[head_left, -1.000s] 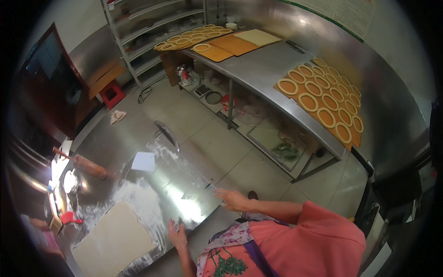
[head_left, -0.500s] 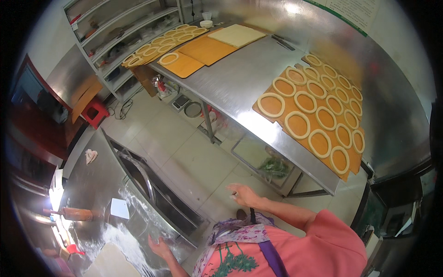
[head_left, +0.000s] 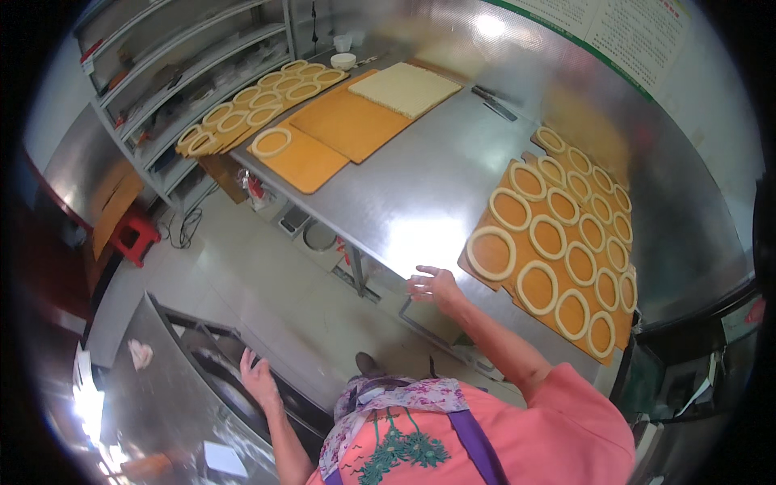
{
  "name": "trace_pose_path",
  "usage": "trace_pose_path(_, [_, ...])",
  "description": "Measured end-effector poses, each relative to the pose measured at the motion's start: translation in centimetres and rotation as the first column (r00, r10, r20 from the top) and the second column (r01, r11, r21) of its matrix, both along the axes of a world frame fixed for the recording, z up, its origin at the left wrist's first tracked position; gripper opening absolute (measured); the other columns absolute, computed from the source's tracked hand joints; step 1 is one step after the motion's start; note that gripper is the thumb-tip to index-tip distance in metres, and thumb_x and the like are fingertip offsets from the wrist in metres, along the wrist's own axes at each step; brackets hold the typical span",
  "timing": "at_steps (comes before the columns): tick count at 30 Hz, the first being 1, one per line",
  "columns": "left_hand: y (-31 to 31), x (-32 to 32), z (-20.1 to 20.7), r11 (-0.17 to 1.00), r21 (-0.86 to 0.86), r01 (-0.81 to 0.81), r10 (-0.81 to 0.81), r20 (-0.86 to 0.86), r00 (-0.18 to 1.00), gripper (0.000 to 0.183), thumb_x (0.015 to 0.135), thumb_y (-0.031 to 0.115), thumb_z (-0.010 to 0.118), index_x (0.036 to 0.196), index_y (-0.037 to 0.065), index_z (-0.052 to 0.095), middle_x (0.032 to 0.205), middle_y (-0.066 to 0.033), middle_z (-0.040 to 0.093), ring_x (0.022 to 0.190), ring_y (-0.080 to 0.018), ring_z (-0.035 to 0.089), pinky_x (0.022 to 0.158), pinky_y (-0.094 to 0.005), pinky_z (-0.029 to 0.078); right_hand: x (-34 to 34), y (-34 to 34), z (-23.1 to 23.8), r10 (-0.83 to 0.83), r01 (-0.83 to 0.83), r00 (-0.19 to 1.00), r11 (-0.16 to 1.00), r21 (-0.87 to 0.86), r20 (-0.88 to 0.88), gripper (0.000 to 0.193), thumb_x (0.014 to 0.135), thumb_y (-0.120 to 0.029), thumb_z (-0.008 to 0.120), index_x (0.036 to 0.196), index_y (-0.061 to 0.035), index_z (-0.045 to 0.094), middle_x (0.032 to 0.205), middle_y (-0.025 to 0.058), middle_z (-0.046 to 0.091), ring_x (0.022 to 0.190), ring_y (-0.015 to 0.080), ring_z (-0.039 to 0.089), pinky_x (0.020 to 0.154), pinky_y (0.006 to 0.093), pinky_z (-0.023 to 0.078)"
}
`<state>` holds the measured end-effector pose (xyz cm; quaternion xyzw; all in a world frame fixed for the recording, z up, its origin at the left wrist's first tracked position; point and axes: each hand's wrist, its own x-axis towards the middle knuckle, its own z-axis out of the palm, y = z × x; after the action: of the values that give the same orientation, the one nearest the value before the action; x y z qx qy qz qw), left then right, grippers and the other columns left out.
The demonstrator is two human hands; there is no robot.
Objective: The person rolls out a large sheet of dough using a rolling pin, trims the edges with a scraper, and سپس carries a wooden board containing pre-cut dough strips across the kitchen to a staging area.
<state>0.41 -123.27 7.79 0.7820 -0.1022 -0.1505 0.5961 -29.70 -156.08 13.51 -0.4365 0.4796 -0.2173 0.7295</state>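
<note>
Having turned from the worktable (head_left: pixel 166 408) and its dough sheet, now out of frame, we face the steel table (head_left: pixel 380 194). Our right hand (head_left: pixel 434 289) hovers by its front edge, fingers spread, nothing visible in its grip; our left hand (head_left: pixel 259 378), fingers loosely parted and seemingly empty, hangs near the worktable. Dough rings (head_left: pixel 567 257) lie right of our right hand. Tiled floor (head_left: pixel 242 250) runs between both tables; steel shelving (head_left: pixel 190 81) stands beyond.

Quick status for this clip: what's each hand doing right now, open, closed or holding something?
Left hand: open, fingers apart, nothing seen in it.
Right hand: open, fingers loosely spread, nothing seen in it.
</note>
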Motion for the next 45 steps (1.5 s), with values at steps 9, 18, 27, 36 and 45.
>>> trace_pose_path(9, [-25.1,11.4,5.0,0.914,-0.069,0.4,-0.4,0.015,0.916,0.057,0.083,0.005,0.06,0.137,-0.001,0.041,0.128,-0.0147,0.052,0.095,-0.0152,0.059,0.079,-0.0262,0.047,12.1,-18.6,-7.1,-0.378,0.283,0.909,0.87,0.404,0.177,0.042,0.084,-0.012,0.067,0.118,0.0066,0.05,0.112,0.0206,0.057,0.101,0.0348,0.06,0.084,0.0459,0.054])
trace_pose_path(18, [-34.5,24.8,5.9,0.919,0.001,0.393,-0.393,-0.046,0.918,0.06,0.082,0.005,0.061,0.137,0.0,0.04,0.127,-0.0168,0.051,0.091,-0.0181,0.06,0.074,-0.0276,0.05,25.6,-32.9,-15.3,-0.498,0.347,0.816,0.828,0.44,0.293,0.018,0.089,-0.024,0.055,0.087,-0.0077,0.061,0.082,0.0046,0.059,0.074,0.0207,0.057,0.071,0.042,0.049])
trace_pose_path(27, [-49.0,38.5,3.9,0.892,-0.067,0.447,-0.452,-0.185,0.873,0.057,0.083,0.003,0.059,0.136,-0.003,0.041,0.123,-0.0161,0.053,0.092,-0.0206,0.061,0.075,-0.0287,0.052,32.5,-35.7,-10.0,-0.642,0.647,0.751,0.669,0.367,-0.155,0.027,0.084,-0.02,0.067,0.098,-0.0003,0.057,0.093,0.0093,0.055,0.085,0.0247,0.057,0.075,0.0413,0.055])
trace_pose_path(36, [-75.3,47.6,1.4,0.616,0.016,0.787,-0.786,-0.045,0.616,0.053,0.087,0.006,0.059,0.135,-0.006,0.041,0.13,-0.0203,0.052,0.117,-0.0251,0.054,0.097,-0.033,0.044,35.3,-37.8,-7.0,-0.815,0.831,0.555,0.55,0.08,-0.169,0.023,0.084,-0.014,0.066,0.103,-0.0005,0.06,0.086,0.0064,0.063,0.069,0.0178,0.061,0.049,0.0302,0.054])
trace_pose_path(45, [-87.8,50.2,-8.7,0.513,0.447,0.733,-0.821,0.006,0.57,0.046,0.089,0.026,0.052,0.12,-0.008,0.055,0.121,-0.0242,0.058,0.117,-0.034,0.054,0.097,-0.0369,0.041,36.8,-38.0,-4.7,-0.886,0.886,0.463,0.464,-0.017,-0.009,0.017,0.084,-0.008,0.065,0.095,0.0043,0.062,0.08,0.008,0.064,0.057,0.0134,0.057,0.039,0.0243,0.043])
